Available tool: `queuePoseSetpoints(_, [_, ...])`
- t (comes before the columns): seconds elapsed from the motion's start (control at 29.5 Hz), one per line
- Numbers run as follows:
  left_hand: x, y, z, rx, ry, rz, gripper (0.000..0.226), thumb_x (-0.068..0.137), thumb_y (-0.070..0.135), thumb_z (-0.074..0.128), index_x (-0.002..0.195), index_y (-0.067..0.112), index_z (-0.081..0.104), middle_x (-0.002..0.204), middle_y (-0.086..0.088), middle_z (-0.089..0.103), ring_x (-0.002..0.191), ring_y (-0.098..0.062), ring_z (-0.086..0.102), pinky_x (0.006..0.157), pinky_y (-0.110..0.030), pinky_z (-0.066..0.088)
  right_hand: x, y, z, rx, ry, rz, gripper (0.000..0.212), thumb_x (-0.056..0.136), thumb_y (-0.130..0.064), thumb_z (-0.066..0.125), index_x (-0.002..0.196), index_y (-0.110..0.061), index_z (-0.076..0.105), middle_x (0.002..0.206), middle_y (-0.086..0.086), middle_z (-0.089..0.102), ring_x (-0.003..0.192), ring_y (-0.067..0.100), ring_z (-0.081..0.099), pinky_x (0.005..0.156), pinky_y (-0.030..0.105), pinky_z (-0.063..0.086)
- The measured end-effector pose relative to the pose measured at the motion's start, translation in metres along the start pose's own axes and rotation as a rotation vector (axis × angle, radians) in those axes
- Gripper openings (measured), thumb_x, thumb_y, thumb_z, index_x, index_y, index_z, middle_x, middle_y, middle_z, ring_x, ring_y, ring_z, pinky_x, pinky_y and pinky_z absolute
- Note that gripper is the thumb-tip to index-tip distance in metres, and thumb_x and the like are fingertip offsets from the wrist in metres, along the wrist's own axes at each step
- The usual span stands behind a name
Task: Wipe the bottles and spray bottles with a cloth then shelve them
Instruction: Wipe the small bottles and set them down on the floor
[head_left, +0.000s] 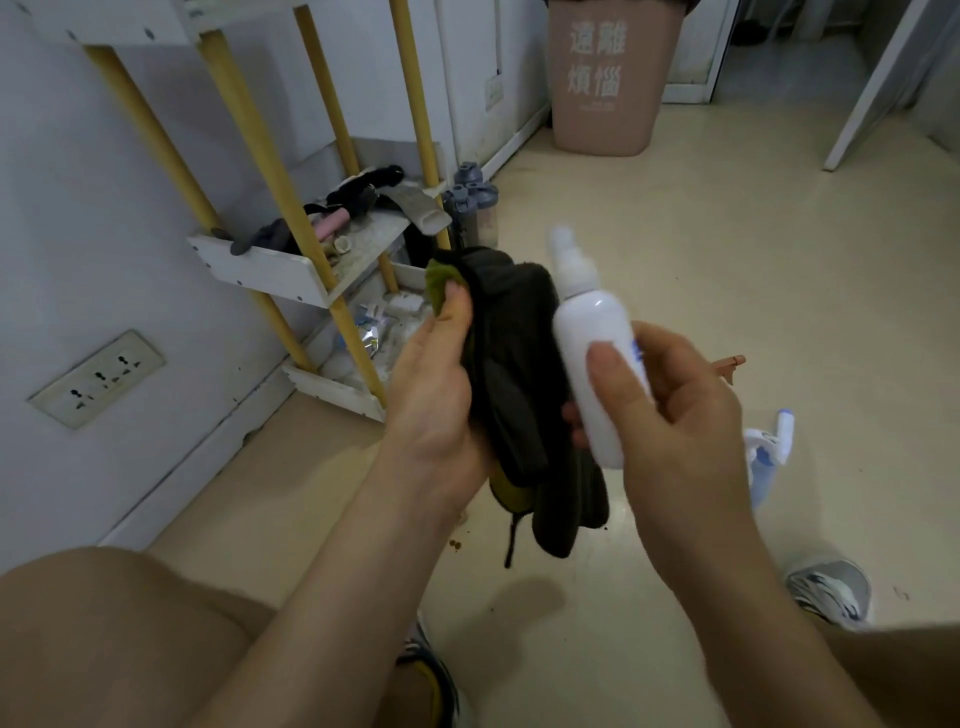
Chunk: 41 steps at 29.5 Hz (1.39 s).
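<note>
Grips a white spray bottle (587, 322) in the curled right hand (670, 410), just beside a dark cloth (514, 374) clutched in the left hand (436, 395), above a cream floor (727, 260) carrying a yellow-poled shelf rack (291, 270) by the wall, a pink bin (605, 78) beyond and a blue-and-white sprayer (763, 457) at right.

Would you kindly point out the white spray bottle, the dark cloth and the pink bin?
white spray bottle (587, 317), head view, upper body.
dark cloth (511, 374), head view, middle fold.
pink bin (602, 124), head view, front wall.

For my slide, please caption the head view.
Left hand holds a dark cloth beside a white spray bottle gripped by right hand.
</note>
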<state>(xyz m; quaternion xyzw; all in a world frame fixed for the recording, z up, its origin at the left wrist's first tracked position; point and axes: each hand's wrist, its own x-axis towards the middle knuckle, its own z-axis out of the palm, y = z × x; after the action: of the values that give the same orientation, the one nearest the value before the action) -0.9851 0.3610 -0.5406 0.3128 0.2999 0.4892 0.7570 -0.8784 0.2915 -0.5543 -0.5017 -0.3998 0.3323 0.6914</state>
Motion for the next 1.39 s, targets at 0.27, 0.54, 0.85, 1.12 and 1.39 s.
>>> queuePoseSetpoints(0.27, [-0.014, -0.037, 0.016, 0.174, -0.067, 0.137, 0.044, 0.090, 0.040, 0.059, 0.123, 0.012, 0.058, 0.107, -0.007, 0.069, 0.104, -0.019, 0.068, 0.093, -0.036, 0.052, 0.009, 0.007, 0.017, -0.443, -0.125, -0.268, 0.028, 0.098, -0.028, 0.040, 0.123, -0.035, 0.050, 0.140, -0.012, 0.046, 0.134, -0.002, 0.037, 0.111, 0.021, 0.032])
queuePoseSetpoints(0.54, [-0.006, 0.007, -0.001, 0.114, -0.132, 0.031, 0.019, 0.074, 0.029, 0.067, 0.082, 0.013, 0.075, 0.078, -0.005, 0.067, 0.069, -0.017, 0.064, 0.066, -0.028, 0.055, 0.033, 0.040, -0.010, 0.045, -0.222, 0.384, 0.028, 0.095, -0.042, 0.049, 0.116, -0.036, 0.067, 0.124, -0.003, 0.067, 0.115, 0.018, 0.063, 0.099, 0.045, 0.049])
queuePoseSetpoints(0.85, [0.008, 0.041, -0.020, 0.860, -0.200, 0.128, 0.015, 0.084, 0.029, 0.068, 0.096, 0.019, 0.066, 0.096, -0.007, 0.069, 0.090, -0.021, 0.068, 0.087, -0.041, 0.056, 0.009, 0.070, -0.037, 0.108, -0.502, 0.852, 0.033, 0.079, -0.031, 0.066, 0.107, -0.012, 0.067, 0.105, 0.010, 0.072, 0.093, 0.021, 0.069, 0.081, 0.032, 0.056])
queuePoseSetpoints(1.12, [0.010, -0.015, -0.013, 1.145, -0.068, 0.330, 0.041, 0.091, 0.064, 0.047, 0.114, 0.032, 0.059, 0.104, 0.009, 0.067, 0.105, -0.015, 0.063, 0.095, -0.045, 0.050, -0.005, 0.050, -0.002, 0.112, -0.486, 0.382, 0.066, 0.086, -0.039, 0.065, 0.137, -0.062, 0.029, 0.130, -0.008, 0.061, 0.123, 0.018, 0.058, 0.102, 0.041, 0.050])
queuePoseSetpoints(1.39, [-0.014, -0.056, -0.011, 0.977, -0.353, 0.180, 0.044, 0.097, 0.061, 0.031, 0.135, 0.045, 0.046, 0.136, 0.024, 0.053, 0.135, 0.004, 0.040, 0.115, -0.030, 0.033, 0.003, 0.055, 0.003, 0.300, 0.092, 0.435, 0.051, 0.087, -0.070, 0.047, 0.119, -0.033, 0.062, 0.115, -0.008, 0.069, 0.105, 0.008, 0.066, 0.086, 0.032, 0.051])
